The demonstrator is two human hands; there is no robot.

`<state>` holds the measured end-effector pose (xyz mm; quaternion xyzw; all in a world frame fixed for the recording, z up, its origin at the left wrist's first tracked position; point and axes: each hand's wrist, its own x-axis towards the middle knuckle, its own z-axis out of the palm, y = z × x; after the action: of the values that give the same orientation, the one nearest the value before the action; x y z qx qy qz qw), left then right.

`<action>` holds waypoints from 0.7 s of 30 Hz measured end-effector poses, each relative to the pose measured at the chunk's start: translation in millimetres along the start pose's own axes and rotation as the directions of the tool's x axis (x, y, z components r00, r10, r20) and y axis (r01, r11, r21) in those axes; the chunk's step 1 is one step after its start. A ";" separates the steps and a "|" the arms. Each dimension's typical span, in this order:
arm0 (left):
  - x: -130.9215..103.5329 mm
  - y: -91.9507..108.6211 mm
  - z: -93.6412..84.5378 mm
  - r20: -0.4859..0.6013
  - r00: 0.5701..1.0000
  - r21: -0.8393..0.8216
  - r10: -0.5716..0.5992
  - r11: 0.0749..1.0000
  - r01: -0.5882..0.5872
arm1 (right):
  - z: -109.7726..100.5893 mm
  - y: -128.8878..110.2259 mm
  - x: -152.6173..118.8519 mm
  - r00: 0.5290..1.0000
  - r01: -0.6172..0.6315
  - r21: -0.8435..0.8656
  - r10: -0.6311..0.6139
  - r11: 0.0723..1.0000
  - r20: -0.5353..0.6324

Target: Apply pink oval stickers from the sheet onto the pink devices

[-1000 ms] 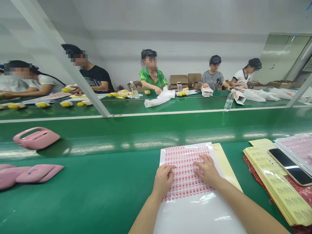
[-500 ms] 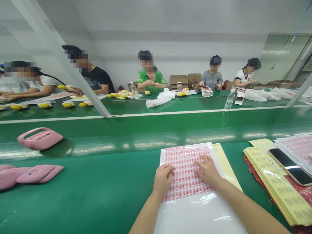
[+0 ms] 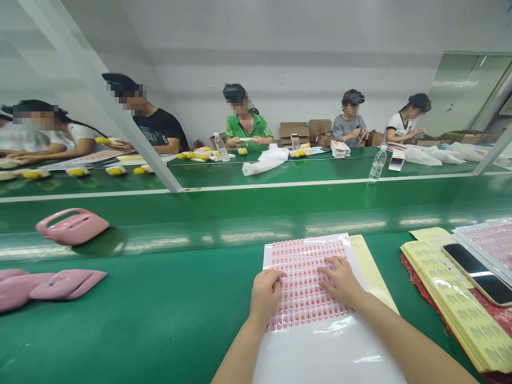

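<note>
A white glossy sheet lies before me, printed with rows of small pink oval stickers. My left hand rests on its left side, fingers loosely bent over the stickers and thumb apart. On the right part of the rows lies my right hand, fingers spread, the tips touching the stickers. Nothing shows gripped in either hand. A pale yellow sheet sticks out from under the white one, beyond my right wrist.
At right are a stack of yellow printed sheets, a phone and more pink sticker sheets. At left sit a pink handled object and a pink neck rest. A bottle and several co-workers are across the green belt.
The pink handled object and the far-side yellow-and-white pieces shift slightly right. A co-worker in green now holds a white strip; another in grey has raised both hands. My hands stay almost still.
</note>
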<state>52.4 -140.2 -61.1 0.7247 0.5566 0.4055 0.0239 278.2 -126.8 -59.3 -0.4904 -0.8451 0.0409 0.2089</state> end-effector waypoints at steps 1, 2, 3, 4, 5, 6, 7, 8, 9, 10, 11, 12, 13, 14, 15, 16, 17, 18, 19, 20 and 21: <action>-0.2 -0.9 0.1 -0.005 1.000 0.010 -0.007 1.000 0.007 | -0.1 -0.4 0.2 1.000 -0.001 0.000 0.001 1.000 -0.012; -0.5 -1.9 0.4 -0.009 1.000 0.019 -0.014 1.000 0.014 | -0.2 -0.8 0.3 1.000 -0.001 -0.001 0.001 1.000 -0.023; -0.8 -2.6 0.6 -0.010 1.000 0.027 -0.019 0.999 0.020 | -0.3 -1.2 0.5 0.999 -0.001 -0.003 0.001 1.000 -0.034; -1.0 -3.3 0.9 -0.008 1.000 0.034 -0.023 0.999 0.023 | -0.3 -1.5 0.5 0.999 0.000 -0.005 0.000 1.000 -0.043; -1.2 -3.6 1.1 -0.004 1.000 0.040 -0.024 0.999 0.024 | -0.2 -1.6 0.6 0.999 0.001 -0.006 -0.001 1.000 -0.049; -1.3 -3.7 1.2 0.003 1.000 0.044 -0.022 0.999 0.022 | -0.1 -1.5 0.6 0.999 0.004 -0.005 -0.004 1.000 -0.052; -1.4 -3.5 1.3 0.010 1.000 0.047 -0.019 0.999 0.018 | 0.2 -1.2 0.6 0.999 0.007 -0.004 -0.007 1.000 -0.051; -1.3 -3.1 1.3 0.017 1.000 0.050 -0.013 0.999 0.013 | 0.5 -0.7 0.6 0.999 0.011 -0.002 -0.011 1.000 -0.048; -1.3 -2.5 1.2 0.024 1.000 0.051 -0.007 0.999 0.006 | 0.9 -0.1 0.7 0.999 0.014 0.002 -0.014 1.000 -0.043; -1.1 -1.8 1.2 0.031 1.000 0.052 0.001 0.999 -0.003 | 1.3 0.5 0.7 0.999 0.017 0.006 -0.017 1.000 -0.039; -1.0 -1.2 1.1 0.040 0.999 0.052 0.011 0.999 -0.013 | 1.7 1.1 0.7 0.999 0.019 0.012 -0.019 1.000 -0.034; -0.9 -0.6 1.1 0.049 0.999 0.053 0.022 0.998 -0.025 | 1.9 1.5 0.7 0.999 0.019 0.019 -0.018 1.000 -0.031; -0.7 -0.2 1.2 0.059 0.998 0.056 0.032 0.998 -0.035 | 1.9 1.6 0.8 0.999 0.016 0.026 -0.015 1.000 -0.028; -0.5 0.0 1.3 0.067 0.997 0.062 0.041 0.997 -0.045 | 1.6 1.5 0.8 1.000 0.011 0.035 -0.010 0.999 -0.026; -0.3 0.0 1.5 0.075 0.996 0.070 0.047 0.996 -0.053 | 1.1 1.2 0.9 1.000 0.005 0.045 -0.004 0.999 -0.022; -0.1 -0.1 1.6 0.083 0.995 0.081 0.052 0.995 -0.059 | 0.5 0.8 1.0 1.000 -0.002 0.055 0.003 0.998 -0.017; 0.1 -0.1 1.8 0.091 0.994 0.096 0.056 0.993 -0.064 | -0.3 0.3 1.2 1.000 -0.011 0.067 0.012 0.998 -0.013; 0.3 0.1 1.8 0.101 0.993 0.113 0.059 0.991 -0.070 | -1.0 0.0 1.4 1.000 -0.021 0.079 0.022 0.997 -0.009; 0.4 0.7 1.8 0.113 0.992 0.131 0.063 0.988 -0.077 | -1.6 -0.2 1.7 0.999 -0.032 0.093 0.033 0.995 -0.006; 0.5 1.7 1.5 0.128 0.989 0.148 0.069 0.985 -0.087 | -2.1 -0.1 2.0 0.999 -0.043 0.106 0.044 0.993 -0.005; 0.6 3.2 1.0 0.144 0.987 0.165 0.076 0.981 -0.100 | -2.3 0.2 2.2 0.999 -0.051 0.119 0.052 0.992 -0.006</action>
<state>55.6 -140.4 -59.9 0.7742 0.5538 0.3060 -0.0182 278.4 -125.1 -56.6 -0.4990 -0.8272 0.0942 0.2406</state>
